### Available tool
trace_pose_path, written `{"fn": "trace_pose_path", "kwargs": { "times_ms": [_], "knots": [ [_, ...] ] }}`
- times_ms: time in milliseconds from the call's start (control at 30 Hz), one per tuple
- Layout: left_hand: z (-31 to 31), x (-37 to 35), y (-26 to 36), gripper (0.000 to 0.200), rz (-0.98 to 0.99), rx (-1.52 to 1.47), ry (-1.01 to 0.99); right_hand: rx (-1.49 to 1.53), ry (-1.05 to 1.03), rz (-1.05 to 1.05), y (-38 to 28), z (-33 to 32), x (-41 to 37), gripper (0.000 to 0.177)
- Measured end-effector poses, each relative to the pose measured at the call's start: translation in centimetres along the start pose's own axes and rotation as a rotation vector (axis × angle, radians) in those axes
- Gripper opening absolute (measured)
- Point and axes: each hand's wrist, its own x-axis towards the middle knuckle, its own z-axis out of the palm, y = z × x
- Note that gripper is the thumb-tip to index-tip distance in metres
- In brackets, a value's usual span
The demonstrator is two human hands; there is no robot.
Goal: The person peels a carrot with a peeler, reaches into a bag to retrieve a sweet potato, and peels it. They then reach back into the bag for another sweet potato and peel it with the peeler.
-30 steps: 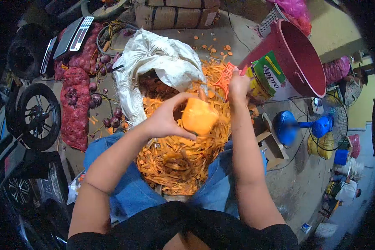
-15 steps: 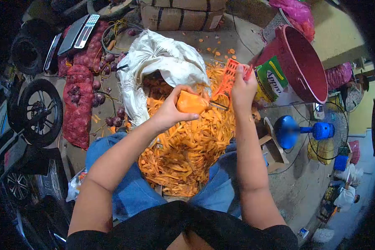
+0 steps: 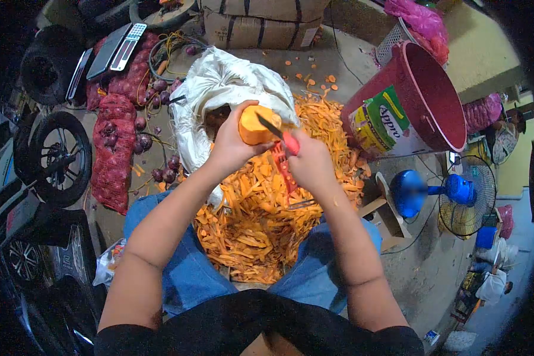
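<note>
My left hand (image 3: 234, 139) holds a peeled orange vegetable piece (image 3: 252, 132), its cut end facing up and right. My right hand (image 3: 308, 163) is closed round the red handle of a knife (image 3: 271, 127), whose dark blade lies against the cut end. A red peeler (image 3: 283, 169) hangs below the same hand, its metal end pointing down. Beneath both hands a heap of orange peelings (image 3: 249, 219) spreads between the knees. Just behind the left hand lies an open white sack (image 3: 237, 74).
A dark red bucket (image 3: 406, 101) stands at the right, with a blue fan (image 3: 457, 187) and a cardboard box (image 3: 388, 222) below it. Net bags of red onions (image 3: 111, 160) and a wheel (image 3: 59, 160) are at the left. Far right, another person (image 3: 492, 286) is visible.
The orange piece has tilted upward in my left hand. My right hand has moved left and down; the knife blade now touches the piece, and the peeler has swung below the hand.
</note>
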Motion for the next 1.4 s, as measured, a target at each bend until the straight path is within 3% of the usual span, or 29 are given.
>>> {"fn": "trace_pose_path", "kwargs": {
  "times_ms": [133,267,367,433,700,767,800,867,967,1067,1133,1200,1300,1400],
  "knots": [
    [0.7,-0.2,-0.5,0.069,-0.072,-0.096,0.065,-0.101,-0.039,-0.010,-1.0,0.4,-0.4,0.014],
    [1.0,-0.3,-1.0,0.068,-0.019,-0.012,0.082,-0.135,-0.072,0.043,-1.2,0.3,-0.5,0.015],
    [1.1,-0.3,-1.3,0.066,-0.009,-0.030,0.072,-0.155,-0.072,0.059,-1.2,0.5,-0.4,0.016],
    [1.5,-0.4,-0.6,0.065,-0.016,-0.194,0.016,-0.171,-0.073,0.074,-1.1,0.5,-0.4,0.016],
    [0.9,-0.4,1.2,0.062,0.021,-0.112,-0.009,-0.263,0.011,0.162,1.1,0.8,0.8,0.021],
    [0.7,-1.1,2.4,0.063,0.080,-0.045,-0.035,-0.045,-0.035,0.389,8.0,1.0,3.2,0.022],
    [0.7,-1.9,3.0,0.063,0.135,-0.016,-0.119,0.053,-0.030,0.565,7.5,-1.1,3.6,0.022],
    [0.3,-2.0,2.6,0.064,0.194,0.019,-0.197,-0.082,0.067,0.510,10.4,-0.6,4.5,0.022],
    [0.1,-1.4,1.0,0.066,-0.130,-0.347,-0.206,-0.085,0.038,0.424,6.4,-1.3,3.3,0.021],
    [-0.1,-1.4,0.7,0.065,-0.254,-0.476,-0.233,-0.049,0.028,0.240,3.3,-1.8,2.5,0.020],
    [-0.2,-1.5,1.0,0.066,-0.251,-0.512,-0.239,-0.036,-0.013,0.278,2.6,-1.9,2.3,0.018],
    [-0.3,-1.5,1.1,0.066,-0.246,-0.550,-0.246,-0.042,-0.004,0.142,1.9,-2.2,2.0,0.017],
    [-0.7,-1.0,0.6,0.068,-0.246,-0.500,-0.249,-0.092,-0.065,0.129,1.7,-2.3,1.7,0.017],
    [-0.9,-0.5,0.0,0.070,-0.112,-0.289,-0.178,-0.027,-0.110,0.001,0.9,-2.0,0.9,0.017]
  ]
}}
